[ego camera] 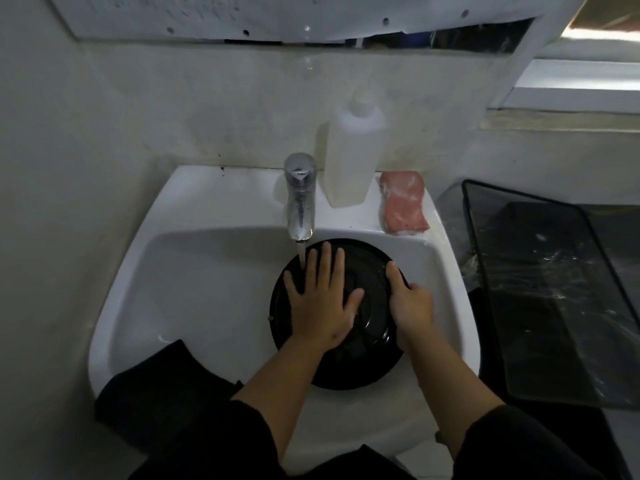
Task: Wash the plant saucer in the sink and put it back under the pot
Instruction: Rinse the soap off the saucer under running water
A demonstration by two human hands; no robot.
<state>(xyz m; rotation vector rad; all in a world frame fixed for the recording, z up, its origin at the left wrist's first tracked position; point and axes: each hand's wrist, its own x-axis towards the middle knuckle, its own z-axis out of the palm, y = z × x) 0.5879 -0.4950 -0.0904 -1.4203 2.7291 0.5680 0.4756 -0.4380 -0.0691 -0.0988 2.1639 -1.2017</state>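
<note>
The right hand (412, 306) gripped the right rim of the black saucer (372, 327), thumb on top and fingers curled under the edge. The left hand (320, 299) lay flat and spread on the saucer's face, holding nothing. The saucer sat in the basin of the white sink (194, 271), water running from the tap (300, 199) onto its far edge. A white bottle (349, 150) and pink sponge (403, 202) rested on the ledge behind.

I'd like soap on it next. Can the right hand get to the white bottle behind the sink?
Probably yes. The right hand only grips the saucer rim, and nothing stands between it and the bottle beside the tap.
</note>
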